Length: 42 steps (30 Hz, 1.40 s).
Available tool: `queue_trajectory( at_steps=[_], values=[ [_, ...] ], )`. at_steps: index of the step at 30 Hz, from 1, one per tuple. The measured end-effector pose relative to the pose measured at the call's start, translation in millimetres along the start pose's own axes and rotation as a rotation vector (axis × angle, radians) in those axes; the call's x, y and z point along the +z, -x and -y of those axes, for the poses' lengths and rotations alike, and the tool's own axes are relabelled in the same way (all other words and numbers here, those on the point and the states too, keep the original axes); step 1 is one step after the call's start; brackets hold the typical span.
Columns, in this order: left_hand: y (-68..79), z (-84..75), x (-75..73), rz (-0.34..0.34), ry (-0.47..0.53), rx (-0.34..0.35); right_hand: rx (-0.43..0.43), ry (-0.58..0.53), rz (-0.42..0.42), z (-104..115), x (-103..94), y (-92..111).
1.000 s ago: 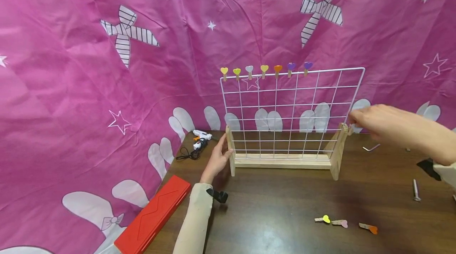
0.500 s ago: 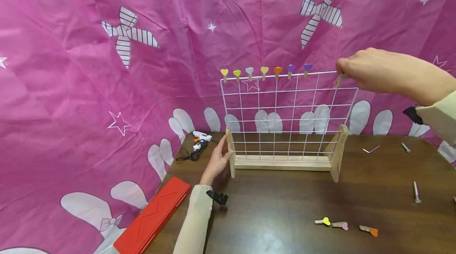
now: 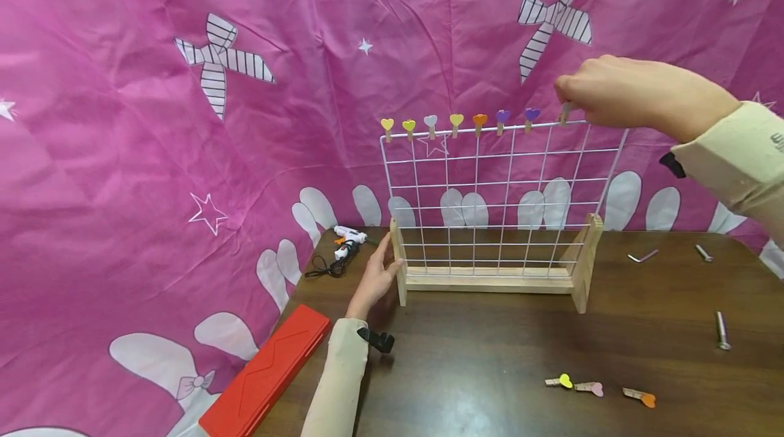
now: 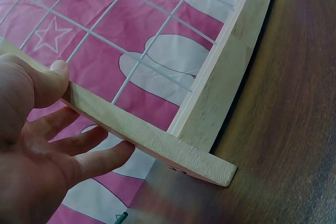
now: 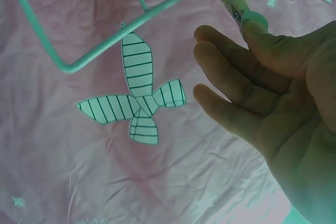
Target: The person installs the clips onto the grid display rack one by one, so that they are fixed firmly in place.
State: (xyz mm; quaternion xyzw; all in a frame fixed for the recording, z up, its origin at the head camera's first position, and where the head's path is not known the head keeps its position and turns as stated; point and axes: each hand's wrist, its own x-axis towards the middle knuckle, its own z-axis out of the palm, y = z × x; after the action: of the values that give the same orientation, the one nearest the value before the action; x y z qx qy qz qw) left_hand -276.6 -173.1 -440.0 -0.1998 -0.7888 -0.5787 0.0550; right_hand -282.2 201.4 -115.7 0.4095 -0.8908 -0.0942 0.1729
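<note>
A white wire grid (image 3: 490,185) stands upright in a wooden stand (image 3: 486,282) on the table. Several heart-topped clothespins (image 3: 456,122) sit along the left part of its top wire. My left hand (image 3: 373,278) grips the stand's left upright (image 4: 147,129), thumb on one side and fingers on the other. Over the top wire's right part, my right hand (image 3: 643,93) pinches a wooden clothespin (image 3: 564,116) with a pale heart. In the right wrist view this clothespin (image 5: 233,3) is at the wire; I cannot tell if its jaws are clamped on it.
Three loose clothespins (image 3: 589,389), yellow, pink and orange, lie near the front. To the right are bolts (image 3: 723,330) and a hex key (image 3: 643,256). A glue gun (image 3: 350,235) with a black cord and a red case (image 3: 266,370) are on the left. Pink cloth (image 3: 306,117) hangs behind.
My right hand has risen from beside the stand's right upright to the top wire and moved left, carrying the pale-heart clothespin. The left hand stays on the stand.
</note>
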Motion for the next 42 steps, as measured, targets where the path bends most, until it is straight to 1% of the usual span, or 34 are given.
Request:
queue_trajectory(
  at_steps=[4,7,10,15,21,23,25,28,31,33,35,37,39,42],
  values=[
    [1.4,0.8,0.3,0.000,-0.005,-0.006,0.000,-0.012,0.009,-1,5.0,-6],
    [1.1,1.6,0.6,-0.002,-0.006,0.006,-0.005,-0.014,0.012,-1,6.6,-9],
    [-0.5,2.4,0.7,-0.002,-0.009,0.017,-0.007,-0.013,0.019,-1,6.5,-12],
    [-2.5,1.9,1.5,-0.006,-0.010,0.028,0.014,-0.004,0.059,0,3.6,-15],
    [-0.7,0.6,2.8,0.005,-0.015,-0.009,0.007,0.006,0.097,2,5.1,-17],
    [-0.2,1.2,3.0,0.010,0.000,-0.015,0.007,0.009,0.091,4,6.4,-17],
    [0.0,2.1,3.0,0.008,0.011,-0.004,0.017,0.011,0.075,6,7.1,-16],
    [0.1,3.9,2.8,0.003,0.022,0.015,0.056,-0.004,0.066,9,6.3,-14],
    [0.9,5.8,3.2,0.005,0.024,0.012,0.146,-0.025,0.087,12,4.7,-9],
    [1.2,6.5,3.2,0.010,0.022,0.005,0.211,-0.037,0.086,15,3.4,-3],
    [1.2,6.6,3.1,0.008,0.018,0.007,0.256,-0.040,0.048,18,3.6,6],
    [0.7,6.3,2.8,0.005,0.009,0.019,0.270,-0.045,-0.008,22,5.5,17],
    [-0.3,5.3,2.4,0.000,0.003,0.030,0.264,-0.052,-0.070,27,9.5,29],
    [-2.1,3.6,1.9,-0.002,-0.012,0.038,0.221,-0.051,-0.171,38,20.6,48]
  ],
)
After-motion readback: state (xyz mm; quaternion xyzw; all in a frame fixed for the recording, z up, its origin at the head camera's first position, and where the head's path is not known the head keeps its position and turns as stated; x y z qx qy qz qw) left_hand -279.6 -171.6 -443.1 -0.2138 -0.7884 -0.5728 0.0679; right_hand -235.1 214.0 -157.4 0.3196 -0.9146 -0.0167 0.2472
